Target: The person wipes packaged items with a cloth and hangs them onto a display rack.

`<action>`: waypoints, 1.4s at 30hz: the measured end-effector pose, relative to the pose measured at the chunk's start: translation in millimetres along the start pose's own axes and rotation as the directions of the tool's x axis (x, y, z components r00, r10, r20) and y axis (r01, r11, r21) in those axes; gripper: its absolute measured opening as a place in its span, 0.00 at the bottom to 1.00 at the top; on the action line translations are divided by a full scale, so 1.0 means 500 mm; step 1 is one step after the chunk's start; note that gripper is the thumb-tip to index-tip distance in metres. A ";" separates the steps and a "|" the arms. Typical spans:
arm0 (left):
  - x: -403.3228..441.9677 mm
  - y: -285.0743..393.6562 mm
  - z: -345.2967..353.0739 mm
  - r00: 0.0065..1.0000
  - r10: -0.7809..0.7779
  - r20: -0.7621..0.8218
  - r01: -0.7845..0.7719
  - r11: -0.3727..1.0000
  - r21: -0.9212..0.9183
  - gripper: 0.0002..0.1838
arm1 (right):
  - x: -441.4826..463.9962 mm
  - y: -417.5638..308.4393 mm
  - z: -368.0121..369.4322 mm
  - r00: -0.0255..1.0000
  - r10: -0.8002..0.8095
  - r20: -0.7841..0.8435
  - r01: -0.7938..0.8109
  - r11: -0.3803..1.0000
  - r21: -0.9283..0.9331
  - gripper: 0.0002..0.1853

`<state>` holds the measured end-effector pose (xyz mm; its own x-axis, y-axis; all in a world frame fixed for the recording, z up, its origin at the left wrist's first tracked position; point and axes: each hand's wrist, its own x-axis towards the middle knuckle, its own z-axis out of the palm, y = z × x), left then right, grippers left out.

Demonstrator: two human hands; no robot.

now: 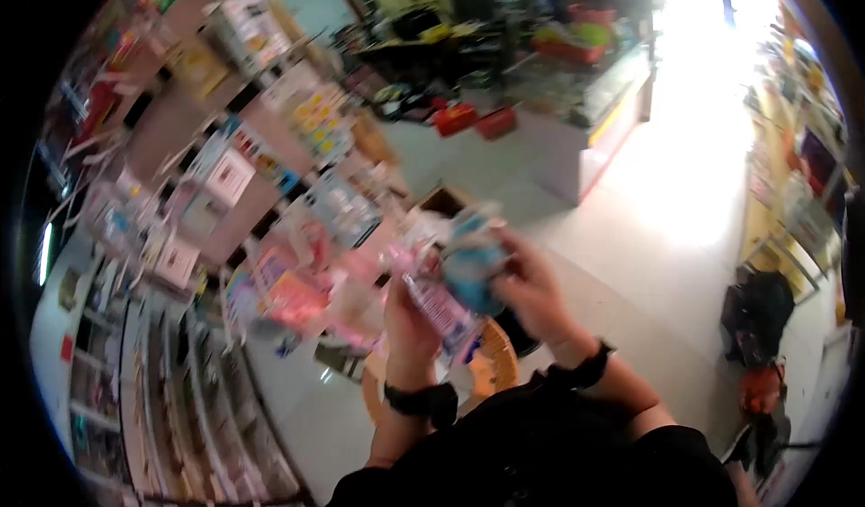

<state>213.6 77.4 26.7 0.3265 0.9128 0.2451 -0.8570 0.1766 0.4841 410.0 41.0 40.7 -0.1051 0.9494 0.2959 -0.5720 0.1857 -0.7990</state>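
Note:
My left hand point(410, 331) is closed round a pink and purple plastic package point(439, 309) in front of my body. Just to the right, my right hand point(532, 286) grips a light blue and whitish cloth-like item point(475, 259), its fingers on the item's right side. The two items are close together, and blur hides whether they touch. What the cloth-like item is cannot be made out. Packaged goods in pink and clear wrapping point(293, 291) hang just left of my left hand.
A display wall point(189, 128) with hanging packages stands at the left, above slanted shelves point(194, 399). Round wooden stool-like object point(496, 358) below my hands. Glass counter point(577, 155) ahead, red baskets point(455, 119) beside it. A person point(757, 390) in dark clothing is at the right.

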 end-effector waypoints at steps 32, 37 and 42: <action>-0.005 -0.063 -0.051 0.989 -0.079 -0.125 0.138 0.795 0.590 0.27 | -0.063 -0.003 0.033 0.852 -0.305 0.425 0.523 0.446 -0.726 0.33; -0.001 -0.051 -0.063 0.992 -0.083 0.091 -0.117 -0.400 0.909 0.30 | -0.042 -0.006 0.025 0.907 -0.217 0.361 0.387 0.767 -0.511 0.32; -0.023 -0.035 -0.053 0.855 -0.221 0.469 -0.365 -0.899 0.242 0.34 | -0.022 -0.002 0.016 0.968 -0.005 0.249 0.026 0.996 -0.081 0.34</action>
<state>214.3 73.6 -6.5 0.6557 0.5692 0.4962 0.7477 -0.5808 -0.3219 405.0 28.3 42.4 -0.3012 0.8555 0.4212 -0.5066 0.2306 -0.8308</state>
